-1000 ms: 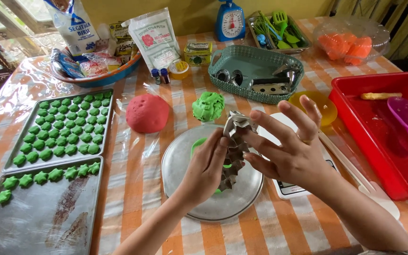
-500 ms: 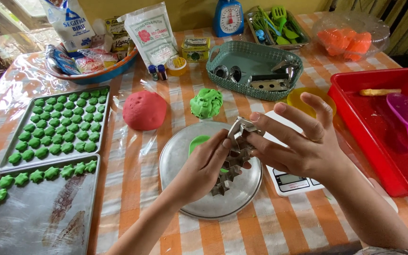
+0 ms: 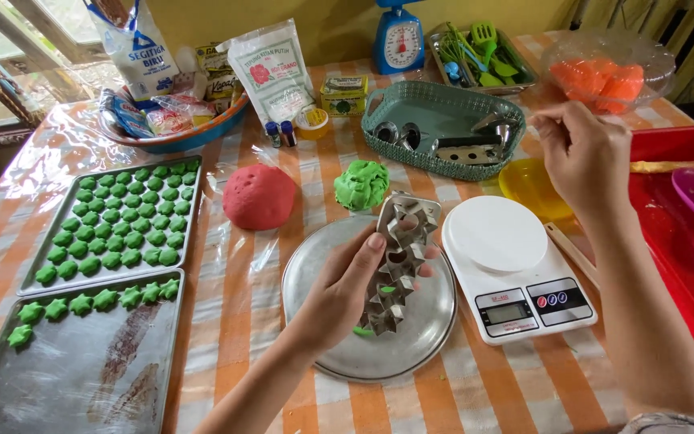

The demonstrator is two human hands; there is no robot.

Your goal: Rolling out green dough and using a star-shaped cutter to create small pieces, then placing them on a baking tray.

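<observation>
Two bare hands (image 3: pixel 339 293), forearms unsleeved, ringless.

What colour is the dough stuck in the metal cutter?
Green, seen in the head view, inside the cutter held by the left hand.

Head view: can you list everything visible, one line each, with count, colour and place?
cookie cutter strip: one, metal, in the left hand over the round tray
round tray: one, silver, centre
dough ball: one, red, left of centre
dough lump: one, green, above the round tray
baking trays: two, grey, left, holding green cookies
kitchen scale: one, white, right of the round tray
basket: one, teal, holding metal tools
tub: one, red, right edge
bowl of packets: one, blue, top left
left hand: grips the cutter strip
right hand: raised, pinched fingers, above the yellow dish
</observation>
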